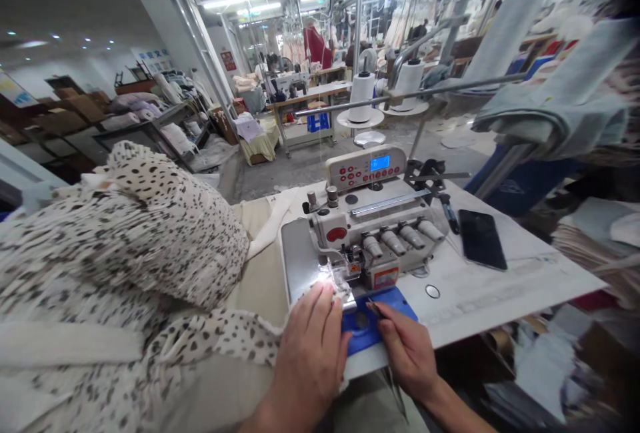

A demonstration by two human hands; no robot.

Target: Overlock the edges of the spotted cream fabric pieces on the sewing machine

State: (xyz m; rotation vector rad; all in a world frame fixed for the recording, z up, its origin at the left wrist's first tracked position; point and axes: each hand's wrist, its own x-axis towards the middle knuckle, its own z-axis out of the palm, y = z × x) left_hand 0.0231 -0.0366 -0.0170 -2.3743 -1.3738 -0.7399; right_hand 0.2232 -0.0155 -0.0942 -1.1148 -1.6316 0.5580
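Observation:
My left hand rests on a cream fabric with black spots, holding it down just in front of the lit needle area of a white overlock sewing machine. The fabric's edge runs under the presser foot. My right hand lies over a blue plate at the machine's front, pinching a small dark tool, possibly thread snips. The needle itself is hidden by glare and my left hand.
Behind the machine stand several white thread cones under a metal guide bar. A black phone lies on the white table. Folded grey cloth hangs at the right, papers are stacked below the table edge, and workstations fill the floor beyond.

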